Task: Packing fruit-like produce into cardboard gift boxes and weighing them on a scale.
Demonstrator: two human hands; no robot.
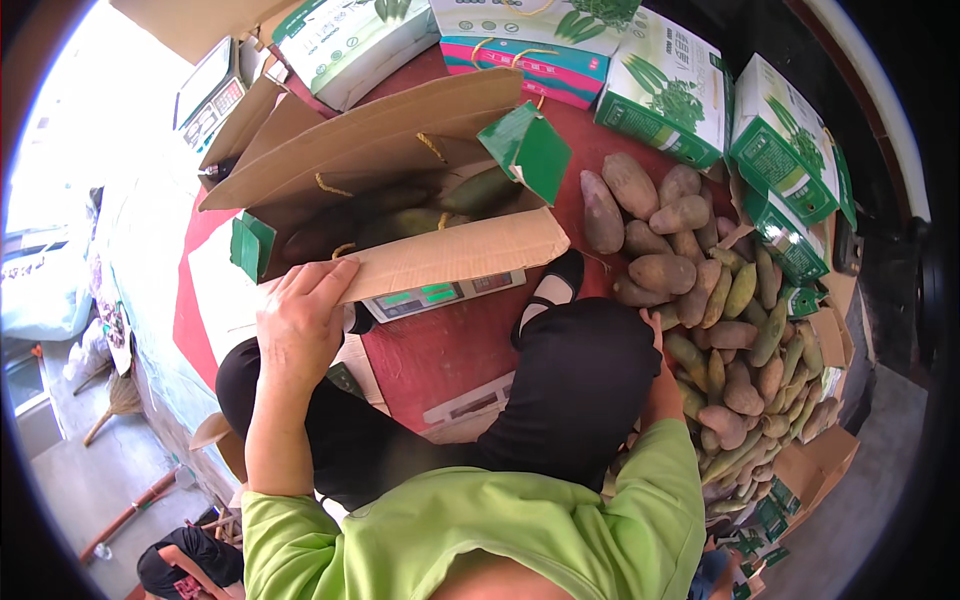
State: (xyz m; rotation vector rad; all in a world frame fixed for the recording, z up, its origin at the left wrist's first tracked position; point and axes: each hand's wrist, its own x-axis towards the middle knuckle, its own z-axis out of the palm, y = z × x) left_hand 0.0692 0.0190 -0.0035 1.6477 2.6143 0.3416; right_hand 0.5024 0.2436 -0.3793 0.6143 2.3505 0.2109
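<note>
A cardboard box (470,245) with open flaps and yellow cord handles sits in front of me on a scale (430,297) with lit green displays. Inside lie several long roots (480,192), greenish and dark, partly in shadow. My left hand (305,310) is closed over the left end of the box's near flap. Low beside my right knee is my right hand (656,332), mostly hidden by the leg; its fingers barely show. It is nearest to a heap of root vegetables (690,270), some purplish brown and rounded, others long and green like radishes.
Printed white and green cartons (660,95) line the far side and far right of the red surface (410,375). Another scale (210,95) stands at the far left. A broom (122,398) is on the left; a person (190,560) sits lower left.
</note>
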